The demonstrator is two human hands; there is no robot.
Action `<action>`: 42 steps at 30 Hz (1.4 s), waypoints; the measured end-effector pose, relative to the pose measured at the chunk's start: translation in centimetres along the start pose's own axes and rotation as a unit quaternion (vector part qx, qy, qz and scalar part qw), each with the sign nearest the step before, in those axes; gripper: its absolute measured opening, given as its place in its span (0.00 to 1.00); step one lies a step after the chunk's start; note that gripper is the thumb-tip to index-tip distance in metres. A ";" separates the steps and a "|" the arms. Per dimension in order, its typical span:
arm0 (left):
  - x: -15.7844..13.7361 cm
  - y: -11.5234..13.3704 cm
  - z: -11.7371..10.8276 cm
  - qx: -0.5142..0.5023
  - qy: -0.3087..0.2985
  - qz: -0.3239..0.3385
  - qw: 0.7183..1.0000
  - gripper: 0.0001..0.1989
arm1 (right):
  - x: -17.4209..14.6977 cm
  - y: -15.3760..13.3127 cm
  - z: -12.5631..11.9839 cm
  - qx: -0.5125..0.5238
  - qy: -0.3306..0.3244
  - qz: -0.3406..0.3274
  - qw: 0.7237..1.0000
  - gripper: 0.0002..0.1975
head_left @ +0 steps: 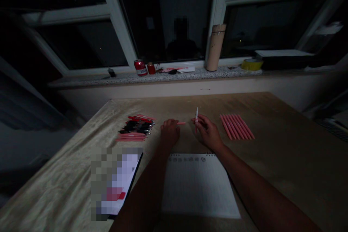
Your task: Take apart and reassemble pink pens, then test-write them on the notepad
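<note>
My right hand [208,131] pinches a pink pen [196,120] upright, its white end pointing up. To its left, my left hand [170,130] is closed at the fingertips on a slim pink pen part [181,123] that sticks out toward the right hand. Whether this part is a cap or a barrel I cannot tell. Below both hands lies a spiral notebook [199,188] with lined paper and a row of small marks along its top. A row of several pink pens [237,127] lies to the right of my right hand.
Left of my hands lie black pens [137,127], with red and pink pens [132,137] around them. A tablet-like screen [127,177], partly blurred, is at the left front. On the windowsill [231,75] stand red cans [140,68], a tall cylinder [216,49] and yellow tape [252,65].
</note>
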State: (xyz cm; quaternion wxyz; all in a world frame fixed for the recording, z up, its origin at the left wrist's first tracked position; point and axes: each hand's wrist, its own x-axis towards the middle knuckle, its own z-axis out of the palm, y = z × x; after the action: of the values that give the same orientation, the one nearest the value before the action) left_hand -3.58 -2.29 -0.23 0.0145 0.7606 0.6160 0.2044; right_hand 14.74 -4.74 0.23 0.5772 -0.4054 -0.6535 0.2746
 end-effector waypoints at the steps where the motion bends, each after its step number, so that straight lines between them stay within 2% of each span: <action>1: 0.0 0.0 0.0 0.002 0.000 0.002 1.000 0.15 | 0.0 0.0 0.0 0.000 0.001 0.000 1.000 0.15; 7: 0.1 0.1 -0.1 0.003 0.002 0.007 1.000 0.10 | 0.0 -0.1 0.0 0.000 0.000 0.002 1.000 0.13; 13: 0.1 0.1 -0.1 -0.001 -0.001 0.006 1.000 0.12 | 0.0 -0.1 0.0 0.004 0.000 -0.001 1.000 0.13; 19: 0.4 -1.8 -0.8 -0.056 0.014 0.003 0.998 0.18 | 0.0 -0.1 -0.1 -0.006 0.002 -0.006 1.000 0.12; 23: 0.7 -2.8 -1.8 -0.056 -0.001 0.010 0.998 0.16 | 0.0 0.0 -0.1 -0.009 0.001 -0.009 1.000 0.12; 26: 0.7 -2.5 -2.1 -0.037 -0.008 0.047 0.998 0.10 | 0.0 0.1 -0.1 -0.008 -0.002 -0.010 1.000 0.13; 29: 0.6 -2.2 -1.8 -0.013 -0.018 0.071 0.997 0.11 | 0.0 0.2 0.0 -0.004 0.000 -0.007 1.000 0.13; 33: 0.5 -2.1 -1.5 0.003 -0.017 0.069 0.997 0.13 | -0.1 0.1 -0.1 -0.010 -0.002 -0.010 1.000 0.12; 42: 0.6 -1.9 -1.8 0.007 -0.032 0.065 0.997 0.10 | -0.1 0.2 0.0 -0.017 -0.007 -0.017 1.000 0.12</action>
State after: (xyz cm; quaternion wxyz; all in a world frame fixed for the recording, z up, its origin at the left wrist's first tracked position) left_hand -5.84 -1.73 1.09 0.0153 0.8055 0.5656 0.1759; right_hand 14.80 -4.71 0.09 0.5701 -0.4016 -0.6693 0.2564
